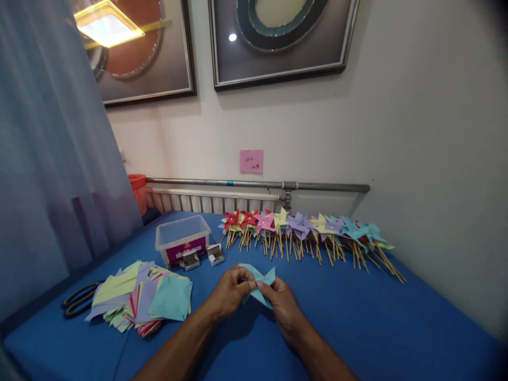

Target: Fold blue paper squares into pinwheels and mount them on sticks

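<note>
Between my two hands is a light blue paper pinwheel (257,300), its corners folded in toward the middle and its tips sticking out. My left hand (231,290) pinches it from the left, thumb near the centre. From the right, my right hand (283,302) grips it, its thumb also at the centre. Both thumbs hide the pinwheel's middle. Just beyond my left hand stand two small cardboard boxes, one (215,255) near the clear plastic tub and another (190,261) in front of it; the nearer contents are too small to name.
A pile of coloured paper sheets (170,297) lies at left, beside black-handled scissors (81,300). Behind it stands the clear plastic tub (182,231). Finished pinwheels on sticks (300,226) line the back of the blue-covered table (381,328). A pipe (329,187) runs along the wall.
</note>
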`<state>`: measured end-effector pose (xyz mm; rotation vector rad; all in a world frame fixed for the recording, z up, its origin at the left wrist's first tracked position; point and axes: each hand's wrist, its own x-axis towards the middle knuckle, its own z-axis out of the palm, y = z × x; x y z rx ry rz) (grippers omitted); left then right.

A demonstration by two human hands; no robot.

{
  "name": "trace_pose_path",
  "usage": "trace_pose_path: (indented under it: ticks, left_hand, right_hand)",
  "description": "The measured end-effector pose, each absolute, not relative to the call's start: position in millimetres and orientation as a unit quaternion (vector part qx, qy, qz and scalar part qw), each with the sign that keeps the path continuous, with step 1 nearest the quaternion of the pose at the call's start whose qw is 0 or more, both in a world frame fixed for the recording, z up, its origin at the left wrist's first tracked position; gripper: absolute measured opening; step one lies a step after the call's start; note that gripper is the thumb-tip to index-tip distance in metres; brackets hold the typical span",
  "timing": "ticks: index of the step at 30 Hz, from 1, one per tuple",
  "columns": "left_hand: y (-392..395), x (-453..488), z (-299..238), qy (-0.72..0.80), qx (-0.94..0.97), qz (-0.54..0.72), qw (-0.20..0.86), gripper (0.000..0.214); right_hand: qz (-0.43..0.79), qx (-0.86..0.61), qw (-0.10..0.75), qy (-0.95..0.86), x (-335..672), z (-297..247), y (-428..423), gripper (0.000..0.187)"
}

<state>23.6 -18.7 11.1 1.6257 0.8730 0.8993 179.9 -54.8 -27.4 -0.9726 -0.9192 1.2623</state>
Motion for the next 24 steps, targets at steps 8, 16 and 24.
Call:
trace_pose_path:
  ticks: [8, 16, 24]
  left_hand:
    - [-18.6, 24.0, 5.6, 0.369, 0.695, 0.384, 0.484, 0.021]
    - [-19.6, 25.8, 3.8, 0.376, 0.681, 0.387, 0.494, 0.022]
    - [-20.0, 27.4, 4.2, 0.394, 0.679, 0.397, 0.476, 0.02]
  right_hand:
    - [0.547, -0.42, 0.604, -0.4, 181.1, -28.6, -54.3, 0.051]
    - [0.558, -0.42, 0.596, -0.396, 181.8, -25.6, -55.9, 0.048]
    - [0.54, -0.441, 0.591, -0.406, 181.5, -24.3, -56.1, 0.047]
